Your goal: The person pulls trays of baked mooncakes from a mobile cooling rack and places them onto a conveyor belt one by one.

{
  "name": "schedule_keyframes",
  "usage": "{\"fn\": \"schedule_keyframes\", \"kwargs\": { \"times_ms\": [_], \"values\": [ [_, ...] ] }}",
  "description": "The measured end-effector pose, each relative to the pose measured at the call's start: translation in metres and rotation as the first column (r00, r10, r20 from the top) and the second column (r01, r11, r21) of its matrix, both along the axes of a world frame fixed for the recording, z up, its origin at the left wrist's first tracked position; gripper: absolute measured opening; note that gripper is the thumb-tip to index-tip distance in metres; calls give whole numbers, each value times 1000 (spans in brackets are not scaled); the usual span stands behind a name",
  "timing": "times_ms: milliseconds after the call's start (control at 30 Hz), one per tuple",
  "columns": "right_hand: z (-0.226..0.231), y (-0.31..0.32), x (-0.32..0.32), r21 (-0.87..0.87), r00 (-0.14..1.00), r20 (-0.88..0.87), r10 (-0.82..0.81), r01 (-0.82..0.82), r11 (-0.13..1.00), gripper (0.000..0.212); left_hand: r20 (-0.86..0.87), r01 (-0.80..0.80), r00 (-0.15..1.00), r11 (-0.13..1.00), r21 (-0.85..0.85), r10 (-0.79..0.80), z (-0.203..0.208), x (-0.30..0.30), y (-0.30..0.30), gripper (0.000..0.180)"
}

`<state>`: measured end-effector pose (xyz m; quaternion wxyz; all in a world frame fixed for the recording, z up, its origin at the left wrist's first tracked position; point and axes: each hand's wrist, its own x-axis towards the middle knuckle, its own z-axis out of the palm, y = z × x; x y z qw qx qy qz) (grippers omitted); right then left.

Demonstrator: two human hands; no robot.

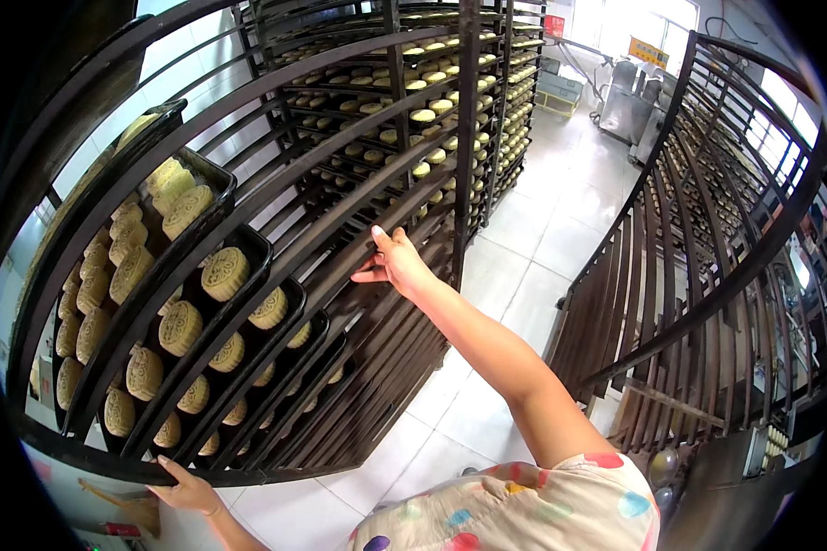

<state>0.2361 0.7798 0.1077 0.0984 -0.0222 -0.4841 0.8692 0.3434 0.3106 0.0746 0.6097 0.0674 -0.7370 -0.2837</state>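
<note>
A tall dark metal baking rack (317, 253) fills the left side, its long slats bending across the picture. Black trays (265, 241) sit in it, bearing rows of pale mooncakes (182, 328) with embossed tops. At the bottom left, my left hand (188, 489) is closed on the rack's near upright, the thumb over its edge and the other fingers partly hidden. My right arm reaches forward, and my right hand (397, 260) is at the side slats with fingers apart and thumb raised. It seems to touch a slat; no separate object shows in it.
Behind stands another rack (469, 110) loaded with many mooncakes. To the right, a dark slatted rack (652, 266) curves along the aisle, with filled trays farther back. White floor tiles (515, 248) run between the racks toward a metal machine (627, 101) at the back.
</note>
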Motion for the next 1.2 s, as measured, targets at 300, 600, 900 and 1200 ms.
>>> {"fn": "schedule_keyframes", "kwargs": {
  "times_ms": [300, 600, 900, 1200],
  "values": [
    [4, -23, -16, 24, 994, 97, 42, -44, 999, 53, -29, -39, 999, 999, -20, 38, -8, 16, 7, 37],
    [-50, -177, 50, 469, 961, -263, -80, 200, 860, 42, -54, 69, 996, 997, -21, -70, -19, 14, 12, 49],
    [-41, -366, 168, 697, 772, -622, 129, 471, 540, 60, 236, 704, 696, 709, -37, -678, 4, 37, -47, 49],
    [-89, -464, 130, 450, 687, -720, -96, 568, 690, 78, 132, 851, 524, 520, -67, -841, -21, 16, -159, 38]
  ]
}}
